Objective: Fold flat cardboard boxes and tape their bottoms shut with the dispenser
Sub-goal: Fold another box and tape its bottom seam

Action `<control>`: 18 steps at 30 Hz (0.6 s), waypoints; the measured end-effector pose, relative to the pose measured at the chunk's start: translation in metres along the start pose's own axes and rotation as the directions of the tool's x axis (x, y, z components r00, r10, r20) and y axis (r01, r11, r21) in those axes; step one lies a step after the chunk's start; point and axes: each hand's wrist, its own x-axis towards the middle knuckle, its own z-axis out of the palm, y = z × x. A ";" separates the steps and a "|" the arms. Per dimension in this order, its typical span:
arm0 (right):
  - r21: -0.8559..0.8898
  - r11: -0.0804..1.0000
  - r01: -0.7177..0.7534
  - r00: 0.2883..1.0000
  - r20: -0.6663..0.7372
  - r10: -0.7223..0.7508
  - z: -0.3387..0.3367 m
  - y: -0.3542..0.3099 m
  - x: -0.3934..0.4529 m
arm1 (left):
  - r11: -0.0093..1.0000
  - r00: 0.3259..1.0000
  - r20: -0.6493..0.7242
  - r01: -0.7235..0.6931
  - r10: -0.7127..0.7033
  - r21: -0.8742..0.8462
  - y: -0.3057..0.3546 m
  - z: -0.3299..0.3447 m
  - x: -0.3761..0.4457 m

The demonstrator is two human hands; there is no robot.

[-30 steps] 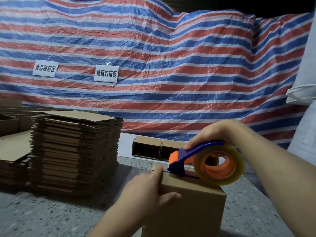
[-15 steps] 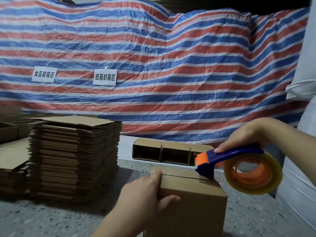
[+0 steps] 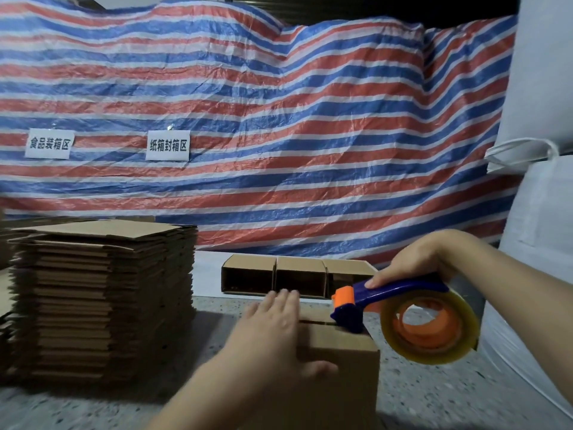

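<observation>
The table (image 3: 434, 395) is carrying a tall stack of flat boxes (image 3: 102, 299) at nine o'clock of the work, and three finished boxes (image 3: 279, 276) are lying on their sides at twelve o'clock. The box (image 3: 338, 364) being taped is standing at the near middle, bottom flaps up, its seam running from nine to three o'clock.

The right hand (image 3: 421, 259) is gripping the tape dispenser (image 3: 403, 315), whose long axis is lying along that seam, with its blade end pointing toward nine o'clock and resting at the box's three o'clock edge. The left hand (image 3: 273, 333) is lying flat and open across the flaps, pressing them down.

To do this well, the flaps probably need holding level while the blade is pressing firmly and tearing the tape cleanly over the edge.
</observation>
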 end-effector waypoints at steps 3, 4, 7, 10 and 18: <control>0.004 1.000 0.005 1.000 0.005 -0.005 0.000 0.001 0.003 | 0.996 0.995 0.036 -0.091 0.092 -0.025 0.019 0.007 0.007; 0.001 1.000 0.009 1.000 0.002 -0.009 0.000 0.001 0.003 | 0.995 0.994 0.047 -0.095 0.095 0.001 0.023 0.009 0.009; -0.009 1.000 0.019 1.000 0.011 -0.019 -0.002 0.000 0.002 | 0.995 0.998 0.021 -0.066 0.065 0.070 0.027 0.018 0.014; 0.009 1.000 0.026 0.999 0.031 -0.027 -0.002 0.003 -0.001 | 0.994 0.998 -0.020 -0.060 0.062 0.094 0.028 0.024 0.015; 0.048 0.999 -0.026 1.000 0.010 0.025 -0.016 0.052 -0.021 | 0.993 0.996 -0.055 -0.064 0.070 0.096 0.025 0.028 0.015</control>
